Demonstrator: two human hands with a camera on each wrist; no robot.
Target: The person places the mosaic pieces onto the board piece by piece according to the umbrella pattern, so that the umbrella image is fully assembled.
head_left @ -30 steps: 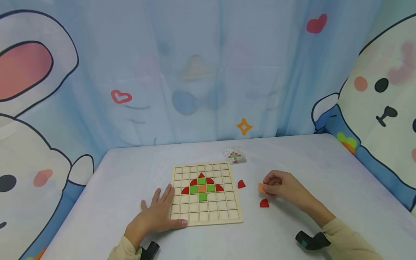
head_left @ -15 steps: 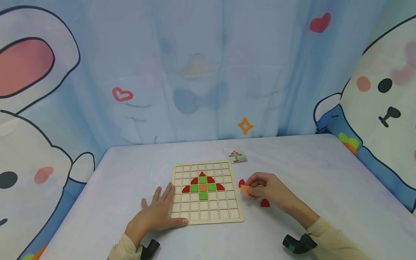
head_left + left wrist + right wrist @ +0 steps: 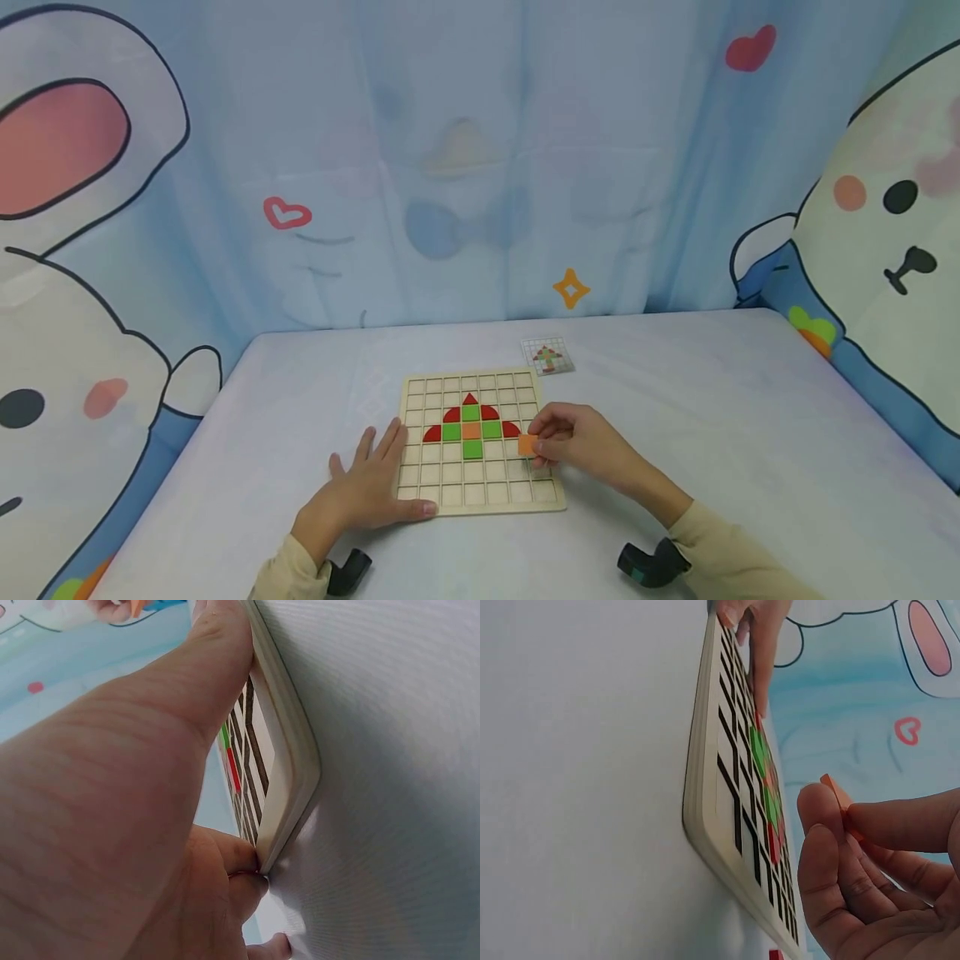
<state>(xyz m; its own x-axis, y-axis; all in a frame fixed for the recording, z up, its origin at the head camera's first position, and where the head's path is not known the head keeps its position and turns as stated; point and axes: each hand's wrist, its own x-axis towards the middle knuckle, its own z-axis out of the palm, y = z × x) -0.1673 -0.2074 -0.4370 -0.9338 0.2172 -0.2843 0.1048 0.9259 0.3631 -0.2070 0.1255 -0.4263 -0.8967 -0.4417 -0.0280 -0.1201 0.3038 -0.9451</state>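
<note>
A square wooden grid board lies on the table, bearing a pattern of red, green and orange tiles. My left hand rests at its left front corner, fingers spread along the left edge and thumb on the front edge. Over the board's right side, my right hand pinches an orange square tile between thumb and forefinger. In the right wrist view the tile is seen nearly edge-on, held above the board.
A small pattern card lies behind the board's far right corner. One loose red piece shows beside the board in the right wrist view; my right hand hides that spot in the head view. A printed curtain hangs behind the table.
My right hand has carried the orange square tile leftward from the table at the right to above the board's right side. My left hand has stayed on the board.
</note>
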